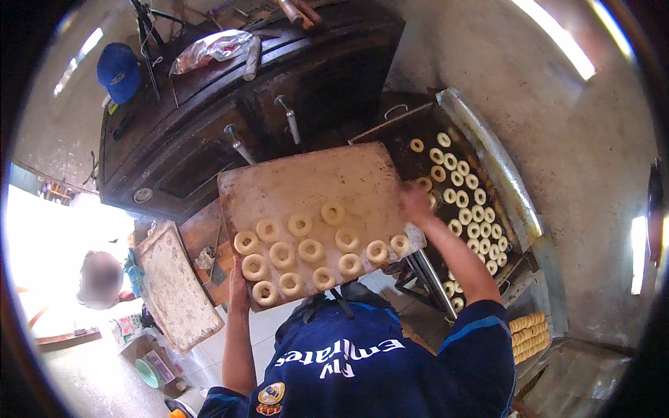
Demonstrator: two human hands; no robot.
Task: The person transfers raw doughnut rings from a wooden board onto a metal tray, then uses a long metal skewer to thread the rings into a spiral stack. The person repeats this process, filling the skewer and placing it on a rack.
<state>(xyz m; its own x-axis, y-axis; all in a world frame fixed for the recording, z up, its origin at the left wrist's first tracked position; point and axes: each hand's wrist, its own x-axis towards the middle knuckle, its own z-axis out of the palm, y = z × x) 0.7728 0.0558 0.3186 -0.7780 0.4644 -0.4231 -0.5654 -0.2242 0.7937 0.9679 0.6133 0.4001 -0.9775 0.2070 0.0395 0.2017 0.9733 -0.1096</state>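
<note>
My left hand [239,287] grips the left edge of a flour-dusted board [300,184], held tilted in front of my body. Several pale raw dough rings [281,255] lie on its nearer half, while its far half is bare and floury. At the board's right edge, my right hand [417,202] reaches over the side of a wide vat of dark oil [402,164]. Motion blurs its fingers, so I cannot make out whether they hold a ring. Many dough rings [477,212] float in the vat, some close beside that hand.
A dark oven [313,76] with two metal handles stands beyond the board. A bent metal sheet [491,160] lines the vat's far right side. Another floury board [178,285] leans at left, near a person [101,279]. Stacked yellow baked pieces [529,338] sit at lower right.
</note>
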